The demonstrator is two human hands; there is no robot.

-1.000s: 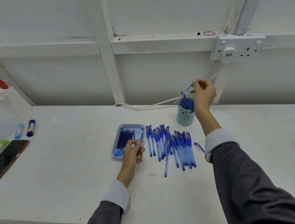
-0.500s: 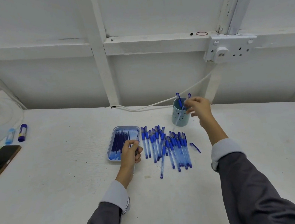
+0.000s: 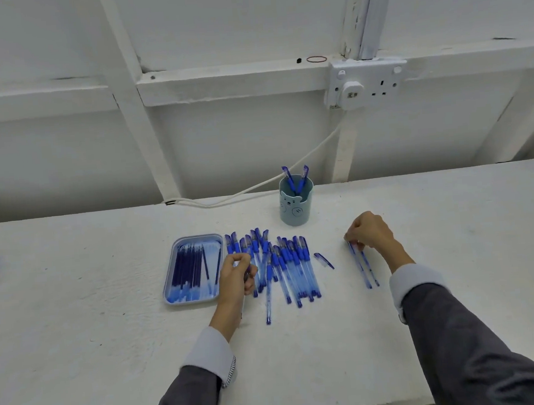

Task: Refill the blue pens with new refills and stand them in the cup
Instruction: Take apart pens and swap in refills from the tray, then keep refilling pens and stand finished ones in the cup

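Left hand (image 3: 235, 276) curls round a pen barrel (image 3: 247, 275) beside the refill tray (image 3: 171, 301). Right hand (image 3: 369, 233) pinches two loose refills (image 3: 364, 268) at centre right. Released carelessly, these could roll into the unfilled pens (image 3: 283, 265) below the cup (image 3: 296, 208) and get mixed in.

Head camera, looking down over the bench

I am watching through one wide-angle camera worn on the head. It is facing forward and down across the white painted worktop (image 3: 76, 313) toward the white panelled wall (image 3: 254, 139), with the left hand (image 3: 235, 278) and right hand (image 3: 370, 231) sitting mid-frame at arm's reach.
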